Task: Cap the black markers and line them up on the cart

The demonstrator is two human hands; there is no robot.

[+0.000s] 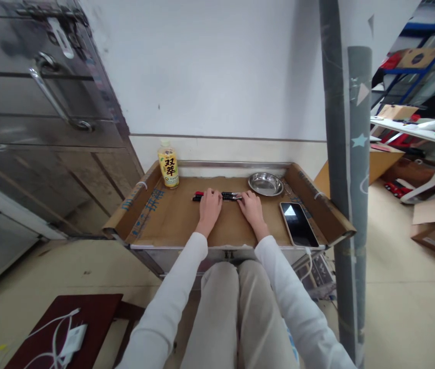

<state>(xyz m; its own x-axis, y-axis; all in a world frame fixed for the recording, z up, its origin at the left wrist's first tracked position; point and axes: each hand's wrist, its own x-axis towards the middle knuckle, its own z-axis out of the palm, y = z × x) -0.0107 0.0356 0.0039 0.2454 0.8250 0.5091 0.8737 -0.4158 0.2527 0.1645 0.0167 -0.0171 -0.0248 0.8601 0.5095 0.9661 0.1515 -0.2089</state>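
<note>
A row of dark pens or markers (228, 196) with red and black parts lies across the cardboard-covered table (171, 220). My left hand (210, 205) rests palm down over the left part of the row, fingers touching the pens. My right hand (252, 207) lies palm down at the right end of the row, fingertips on the pens. Whether either hand grips a pen cannot be told; the fingers hide the contact.
A yellow drink bottle (168, 165) stands at the back left. At the back right sits a steel bowl (265, 183), with a phone (298, 224) lying face up near the right edge. A grey pillar (346, 205) stands right of the table; a metal cabinet (40, 113) left.
</note>
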